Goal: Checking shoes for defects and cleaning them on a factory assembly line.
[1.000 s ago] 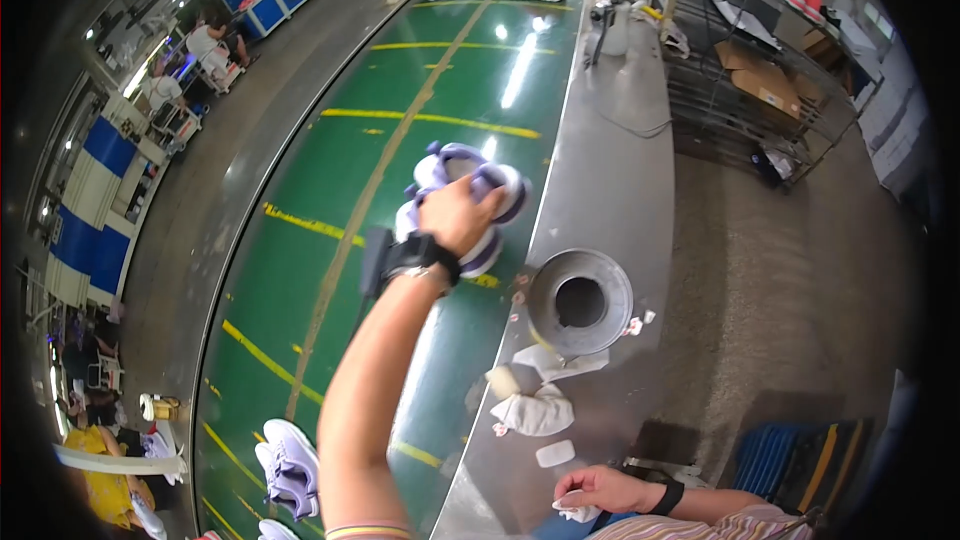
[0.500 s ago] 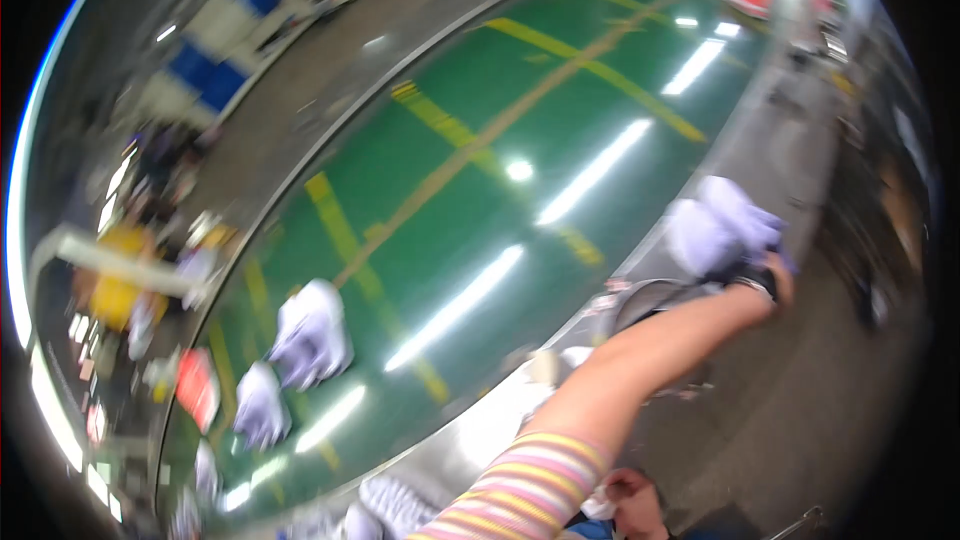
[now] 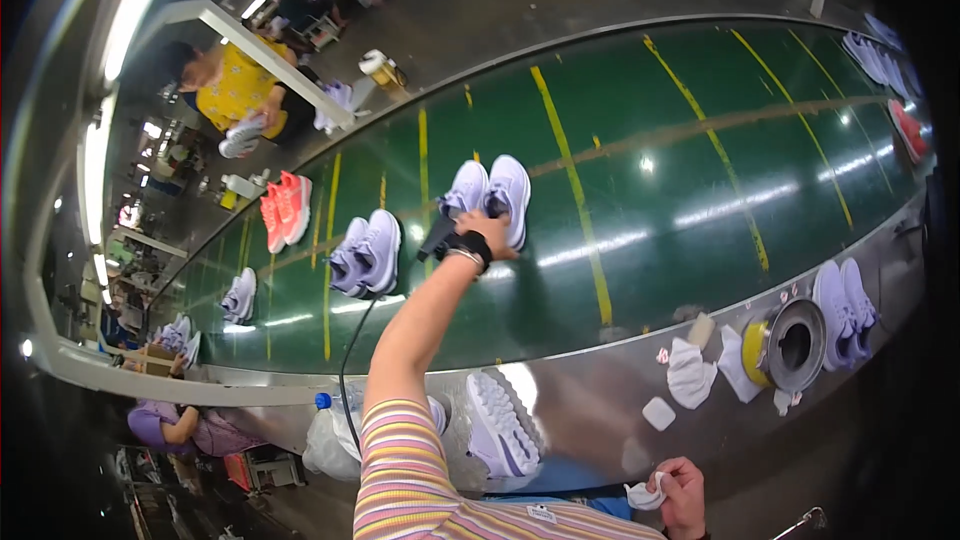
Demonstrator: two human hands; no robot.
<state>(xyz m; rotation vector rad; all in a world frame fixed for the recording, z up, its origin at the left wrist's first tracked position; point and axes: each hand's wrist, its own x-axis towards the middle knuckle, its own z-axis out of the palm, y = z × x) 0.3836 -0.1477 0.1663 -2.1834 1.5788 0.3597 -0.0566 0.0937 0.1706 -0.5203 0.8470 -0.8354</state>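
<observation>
My left hand (image 3: pixel 487 232), with a black band at its wrist, reaches over the green belt (image 3: pixel 640 230). It is closed at the heel end of a pair of lavender sneakers (image 3: pixel 508 190) standing there; its fingers are partly hidden inside the shoes. A small black object (image 3: pixel 436 237) lies beside the wrist, its kind unclear. Close to my body, my right hand (image 3: pixel 683 492) pinches a crumpled white cloth (image 3: pixel 647 491). A second lavender pair (image 3: pixel 368 252) stands on the belt left of my left hand.
Coral sneakers (image 3: pixel 287 212) stand farther left on the belt. The metal ledge (image 3: pixel 600 390) holds a bagged lavender shoe (image 3: pixel 500 428), white cloths (image 3: pixel 690 372), a tape roll (image 3: pixel 790 342) and another lavender pair (image 3: pixel 845 312). A person in yellow (image 3: pixel 235 90) works across the belt.
My left hand has left the lavender pair on the right ledge and moved left onto a pair on the belt. The view has swung, and the earlier blur is gone.
</observation>
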